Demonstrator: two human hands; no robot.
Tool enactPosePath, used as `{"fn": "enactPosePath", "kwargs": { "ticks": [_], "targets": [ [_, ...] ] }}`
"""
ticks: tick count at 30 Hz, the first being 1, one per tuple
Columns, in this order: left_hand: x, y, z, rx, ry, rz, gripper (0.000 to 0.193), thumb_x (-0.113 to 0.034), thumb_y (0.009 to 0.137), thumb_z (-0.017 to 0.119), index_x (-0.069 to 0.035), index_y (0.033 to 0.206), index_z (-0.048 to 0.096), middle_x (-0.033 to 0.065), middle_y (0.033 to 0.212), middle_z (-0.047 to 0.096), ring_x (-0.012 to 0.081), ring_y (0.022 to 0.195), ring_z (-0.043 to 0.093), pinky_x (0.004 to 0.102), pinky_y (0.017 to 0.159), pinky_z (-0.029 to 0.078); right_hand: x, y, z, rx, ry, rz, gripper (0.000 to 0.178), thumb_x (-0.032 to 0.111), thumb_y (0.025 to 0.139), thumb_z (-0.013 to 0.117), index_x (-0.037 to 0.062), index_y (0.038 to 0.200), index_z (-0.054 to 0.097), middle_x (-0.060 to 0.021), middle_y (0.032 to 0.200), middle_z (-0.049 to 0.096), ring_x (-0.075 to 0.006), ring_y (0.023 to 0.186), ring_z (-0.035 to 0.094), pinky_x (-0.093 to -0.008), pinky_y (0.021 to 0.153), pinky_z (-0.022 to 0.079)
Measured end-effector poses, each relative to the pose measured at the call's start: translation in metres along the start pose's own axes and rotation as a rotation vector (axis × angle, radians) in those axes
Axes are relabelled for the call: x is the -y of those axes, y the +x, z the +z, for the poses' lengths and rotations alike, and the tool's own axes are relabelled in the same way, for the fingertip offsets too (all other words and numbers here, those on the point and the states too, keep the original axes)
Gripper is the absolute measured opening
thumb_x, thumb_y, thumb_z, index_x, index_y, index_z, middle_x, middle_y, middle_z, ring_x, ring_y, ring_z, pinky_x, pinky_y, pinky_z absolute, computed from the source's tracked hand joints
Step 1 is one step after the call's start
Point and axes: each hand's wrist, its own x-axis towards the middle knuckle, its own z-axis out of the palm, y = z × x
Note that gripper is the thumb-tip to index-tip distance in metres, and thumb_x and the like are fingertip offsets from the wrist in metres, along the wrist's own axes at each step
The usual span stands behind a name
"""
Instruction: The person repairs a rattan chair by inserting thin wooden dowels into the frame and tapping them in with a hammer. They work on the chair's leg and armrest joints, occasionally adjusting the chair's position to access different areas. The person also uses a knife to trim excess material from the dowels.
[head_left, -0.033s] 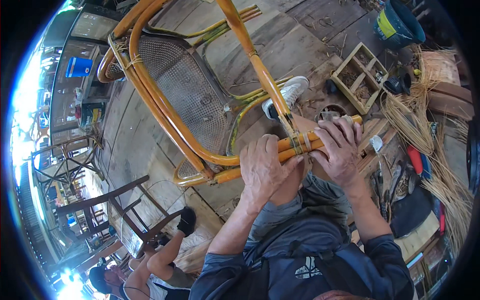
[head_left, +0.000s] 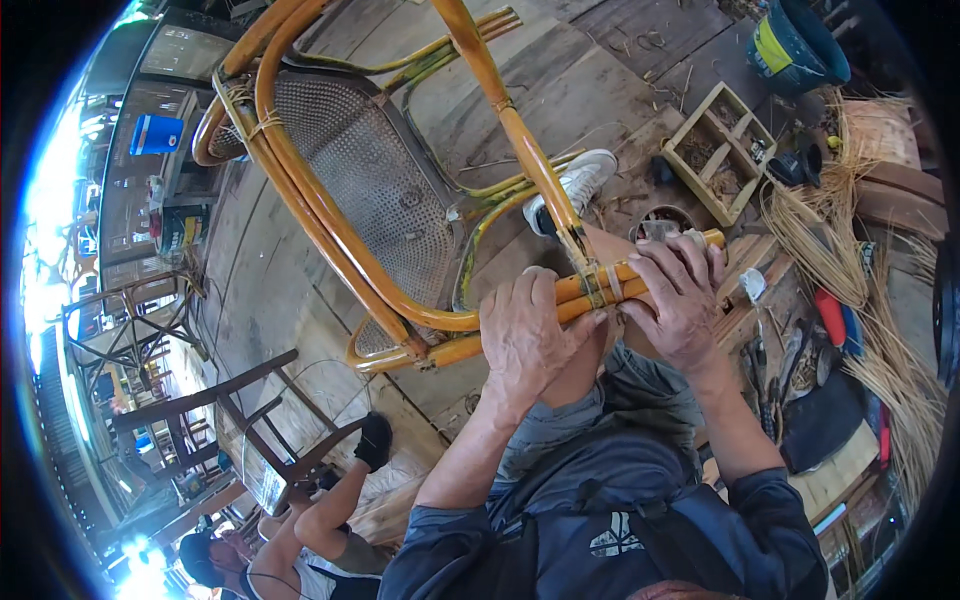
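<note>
A glossy orange-brown rattan chair frame [head_left: 527,152] lies tipped across my lap, its woven cane panel [head_left: 360,180] beyond it at the left. My left hand [head_left: 522,335] is closed over the paired poles at the near side, thumb pointing right. Around the pole's right end, my right hand [head_left: 677,300] wraps its fingers over the top. Between the two hands, a pale strip binding [head_left: 597,287] circles the joint where an upright pole meets the paired ones. The undersides of the poles are hidden by my hands.
At the right are a divided wooden box [head_left: 722,155], a dark bucket [head_left: 798,50], loose cane strands [head_left: 905,400] and a red-handled tool [head_left: 830,316]. A co-worker [head_left: 290,550] sits at lower left beside a dark wooden chair frame [head_left: 205,398]. A blue container [head_left: 157,134] stands far left.
</note>
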Motion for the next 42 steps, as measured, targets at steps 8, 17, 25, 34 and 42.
{"fn": "enactPosePath", "kwargs": {
  "ticks": [8,17,25,34,42],
  "targets": [
    [-0.005,-0.012,0.006,0.031,-0.054,-0.008,0.057,-0.049,0.065,0.072,-0.010,0.104,0.058,0.0055,0.088,0.058,0.0239,0.082,0.057,0.0378,0.072,0.040,-0.003,-0.018,0.007,-0.010,-0.007,0.005,0.061,0.021,0.058,0.079,0.0145,0.116,0.059,-0.0011,0.121,0.056,-0.0253,0.120,0.043,-0.0468,0.107,0.018],
    [-0.005,0.013,-0.012,0.412,-0.284,-0.212,0.079,-0.058,0.074,0.065,0.001,0.124,0.047,0.0185,0.106,0.061,0.0345,0.097,0.060,0.0445,0.083,0.046,-0.007,-0.021,0.012,-0.025,0.000,0.025,0.054,0.024,0.063,0.076,0.0160,0.115,0.060,0.0009,0.119,0.057,-0.0250,0.120,0.045,-0.0453,0.109,0.016],
    [-0.005,0.027,0.005,0.530,-0.294,-0.288,0.089,-0.052,0.072,0.070,0.001,0.133,0.034,0.0230,0.115,0.054,0.0395,0.102,0.058,0.0454,0.082,0.049,-0.010,-0.023,0.015,-0.083,0.039,0.030,0.043,0.028,0.070,0.073,0.0189,0.110,0.062,0.0033,0.118,0.059,-0.0223,0.117,0.047,-0.0438,0.109,0.016],
    [-0.001,0.029,0.006,0.577,-0.522,-0.454,0.090,-0.048,0.074,0.072,0.000,0.136,0.030,0.0247,0.120,0.050,0.0385,0.107,0.057,0.0436,0.085,0.049,-0.012,-0.027,0.021,-0.094,0.059,0.064,0.037,0.030,0.073,0.069,0.0208,0.108,0.063,0.0061,0.112,0.062,-0.0197,0.115,0.048,-0.0440,0.109,0.015],
    [-0.003,0.020,0.011,0.414,-0.471,-0.427,0.097,-0.032,0.064,0.085,-0.001,0.138,0.029,0.0189,0.126,0.049,0.0266,0.110,0.057,0.0347,0.083,0.049,-0.013,-0.029,0.023,-0.079,0.030,0.042,0.031,0.027,0.075,0.068,0.0207,0.106,0.065,0.0064,0.115,0.062,-0.0190,0.116,0.047,-0.0438,0.111,0.011]
  ]
}}
